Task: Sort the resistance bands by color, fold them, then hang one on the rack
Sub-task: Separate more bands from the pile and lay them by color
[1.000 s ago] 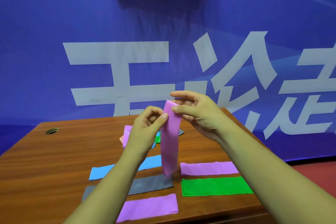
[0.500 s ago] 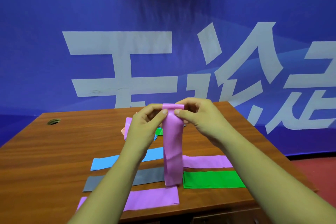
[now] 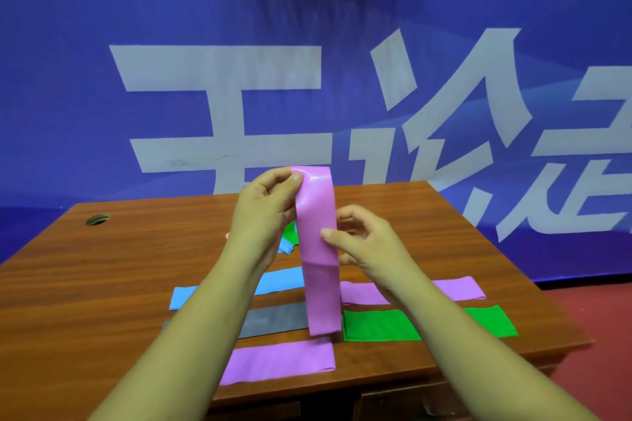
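Left hand (image 3: 266,212) pinches the top of the pink band (image 3: 319,249) — it hangs upright above the table (image 3: 102,284). Right hand (image 3: 366,246) just dropped from the top to mid-band, thumb and fingers pinched on its edge — likely setting up the fold.

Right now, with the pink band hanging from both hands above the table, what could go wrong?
1. The left hand pinches only the top of the hanging pink band; it could slip and fall on the sorted rows.
2. Its lower end hangs near the gray band and the green band; a swing might push them out of line.
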`<state>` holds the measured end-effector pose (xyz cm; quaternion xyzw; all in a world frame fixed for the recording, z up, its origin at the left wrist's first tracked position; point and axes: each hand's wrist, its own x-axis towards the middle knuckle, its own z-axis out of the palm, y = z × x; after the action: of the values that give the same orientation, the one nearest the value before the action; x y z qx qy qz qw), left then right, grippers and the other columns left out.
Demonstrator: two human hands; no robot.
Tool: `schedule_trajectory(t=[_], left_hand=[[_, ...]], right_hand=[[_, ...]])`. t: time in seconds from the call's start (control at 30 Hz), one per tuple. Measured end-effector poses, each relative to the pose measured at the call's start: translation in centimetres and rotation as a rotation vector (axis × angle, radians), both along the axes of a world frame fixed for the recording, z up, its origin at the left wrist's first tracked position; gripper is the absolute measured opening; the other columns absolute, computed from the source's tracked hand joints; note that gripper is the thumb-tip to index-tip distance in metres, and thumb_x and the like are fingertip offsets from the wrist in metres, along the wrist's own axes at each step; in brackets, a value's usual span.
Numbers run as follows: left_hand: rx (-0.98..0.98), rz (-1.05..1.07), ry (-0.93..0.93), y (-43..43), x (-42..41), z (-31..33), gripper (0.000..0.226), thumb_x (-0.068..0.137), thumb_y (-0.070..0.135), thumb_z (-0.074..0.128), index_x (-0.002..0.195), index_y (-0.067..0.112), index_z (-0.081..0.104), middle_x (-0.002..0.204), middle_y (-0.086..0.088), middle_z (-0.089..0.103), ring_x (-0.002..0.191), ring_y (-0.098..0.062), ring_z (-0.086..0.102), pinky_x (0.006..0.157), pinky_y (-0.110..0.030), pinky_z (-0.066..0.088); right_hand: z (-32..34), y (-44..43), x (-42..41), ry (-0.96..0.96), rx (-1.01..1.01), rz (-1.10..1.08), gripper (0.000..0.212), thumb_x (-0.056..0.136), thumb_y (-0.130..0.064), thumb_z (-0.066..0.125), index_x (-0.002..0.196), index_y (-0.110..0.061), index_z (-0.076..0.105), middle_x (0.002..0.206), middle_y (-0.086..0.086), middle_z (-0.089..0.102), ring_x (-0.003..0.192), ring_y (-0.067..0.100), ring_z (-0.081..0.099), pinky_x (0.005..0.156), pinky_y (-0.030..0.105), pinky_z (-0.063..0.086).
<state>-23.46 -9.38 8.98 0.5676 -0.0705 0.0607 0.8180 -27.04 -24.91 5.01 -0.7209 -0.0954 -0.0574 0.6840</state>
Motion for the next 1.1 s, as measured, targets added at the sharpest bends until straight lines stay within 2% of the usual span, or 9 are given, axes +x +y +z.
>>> schedule_trajectory(t=[0.1, 0.23, 0.33, 0.43, 0.53, 0.73, 0.87, 1.0, 1.1], left_hand=[[0.042, 0.032, 0.009, 0.0, 0.2, -0.3, 0.017, 0.094, 0.012, 0.062, 0.109, 0.004, 0.066, 0.096, -0.015, 0.068, 0.088, -0.023, 0.062, 0.079, -0.034, 0.054], [-0.006, -0.084, 0.062, 0.0, 0.2, -0.9, 0.02, 0.097, 0.022, 0.057, 0.104, 0.007, 0.066, 0.093, -0.011, 0.067, 0.088, -0.023, 0.062, 0.082, -0.034, 0.053], [0.123, -0.189, 0.082, 0.1, -0.3, -1.5, 0.036, 0.097, 0.034, 0.053, 0.105, 0.001, 0.067, 0.092, -0.011, 0.069, 0.084, -0.022, 0.064, 0.081, -0.034, 0.051], [0.364, -0.175, -0.059, 0.3, -0.8, -2.0, 0.027, 0.095, 0.023, 0.06, 0.106, 0.0, 0.068, 0.093, -0.011, 0.071, 0.088, -0.019, 0.065, 0.085, -0.035, 0.053], [0.475, -0.158, -0.187, 0.5, -1.1, -1.6, 0.016, 0.088, 0.008, 0.068, 0.104, 0.005, 0.069, 0.091, -0.007, 0.073, 0.085, -0.011, 0.067, 0.078, -0.025, 0.056], [0.314, -0.076, -0.16, 0.1, -0.5, -1.5, 0.02, 0.087, 0.003, 0.069, 0.106, 0.0, 0.065, 0.098, -0.023, 0.071, 0.087, -0.022, 0.065, 0.083, -0.04, 0.053], [0.281, -0.026, -0.12, -0.1, -0.1, -1.4, 0.018, 0.086, 0.01, 0.072, 0.104, 0.008, 0.067, 0.09, -0.01, 0.071, 0.083, -0.018, 0.063, 0.075, -0.031, 0.05], [0.249, -0.148, -0.042, 0.0, -0.4, -1.6, 0.025, 0.087, 0.027, 0.072, 0.105, 0.011, 0.067, 0.095, -0.003, 0.068, 0.089, -0.017, 0.062, 0.083, -0.037, 0.051], [0.481, -0.332, -0.042, 0.6, -1.0, -2.4, 0.035, 0.082, 0.045, 0.07, 0.093, 0.012, 0.068, 0.085, 0.0, 0.062, 0.081, -0.016, 0.055, 0.077, -0.037, 0.046]], right_hand=[[-1.4, 0.1, -0.2, 0.018, -0.102, 0.036, 0.008, 0.088, -0.016, 0.071, 0.086, -0.009, 0.073, 0.073, 0.004, 0.063, 0.071, 0.018, 0.054, 0.069, 0.044, 0.05], [-0.5, 0.4, -0.1, 0.022, 0.075, 0.022, 0.023, 0.086, -0.016, 0.072, 0.093, 0.006, 0.069, 0.085, 0.015, 0.063, 0.081, 0.022, 0.058, 0.076, 0.043, 0.054], [1.5, 0.2, 0.6, 0.055, 0.173, -0.05, 0.027, 0.089, -0.012, 0.068, 0.097, 0.012, 0.064, 0.088, 0.019, 0.061, 0.083, 0.025, 0.057, 0.075, 0.042, 0.052], [3.2, -0.2, 1.2, 0.128, 0.204, -0.065, 0.028, 0.091, -0.015, 0.066, 0.103, 0.011, 0.065, 0.096, 0.028, 0.066, 0.085, 0.03, 0.059, 0.079, 0.045, 0.05], [4.3, -0.5, 1.2, 0.143, 0.222, -0.063, 0.027, 0.094, -0.01, 0.061, 0.108, 0.013, 0.063, 0.101, 0.032, 0.068, 0.084, 0.031, 0.064, 0.083, 0.046, 0.055], [4.5, -1.1, 0.3, 0.157, 0.216, 0.083, 0.028, 0.094, -0.019, 0.061, 0.105, 0.006, 0.067, 0.091, 0.016, 0.07, 0.083, 0.026, 0.067, 0.082, 0.039, 0.052], [3.5, -1.5, -0.5, 0.163, 0.079, 0.144, 0.007, 0.092, -0.006, 0.063, 0.089, -0.001, 0.067, 0.071, -0.001, 0.067, 0.064, 0.01, 0.064, 0.073, 0.031, 0.055], [3.9, -1.5, -0.1, 0.114, 0.084, -0.016, 0.009, 0.089, -0.001, 0.064, 0.093, 0.007, 0.065, 0.084, 0.016, 0.061, 0.078, 0.024, 0.061, 0.066, 0.032, 0.057], [5.0, -1.4, 0.5, 0.106, 0.209, -0.092, 0.002, 0.091, -0.003, 0.063, 0.09, -0.004, 0.065, 0.088, 0.016, 0.063, 0.081, 0.026, 0.062, 0.073, 0.04, 0.054]])
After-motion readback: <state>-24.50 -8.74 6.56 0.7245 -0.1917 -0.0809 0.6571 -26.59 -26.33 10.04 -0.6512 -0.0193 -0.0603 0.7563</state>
